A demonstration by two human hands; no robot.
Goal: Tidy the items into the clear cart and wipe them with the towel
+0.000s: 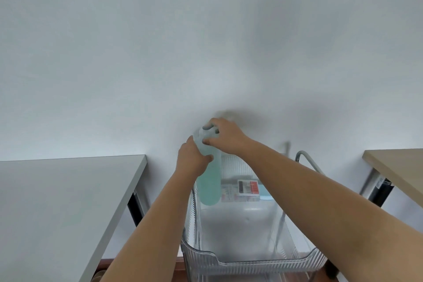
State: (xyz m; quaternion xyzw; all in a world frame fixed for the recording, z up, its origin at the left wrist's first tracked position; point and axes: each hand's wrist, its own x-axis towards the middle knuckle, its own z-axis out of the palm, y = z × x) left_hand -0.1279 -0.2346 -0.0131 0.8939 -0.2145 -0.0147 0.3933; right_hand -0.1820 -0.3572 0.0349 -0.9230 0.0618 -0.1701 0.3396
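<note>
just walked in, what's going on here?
A person holds a bottle of pale green liquid upright over the clear cart. The left hand grips its upper body and the right hand is curled round the cap. A flat package with a red and black label lies at the far end of the cart's top tray. No towel is visible.

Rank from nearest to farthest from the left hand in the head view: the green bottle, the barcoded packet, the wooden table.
1. Green bottle: gripped by the left hand.
2. Barcoded packet: in the clear cart, lower right.
3. Wooden table: far right edge.
</note>
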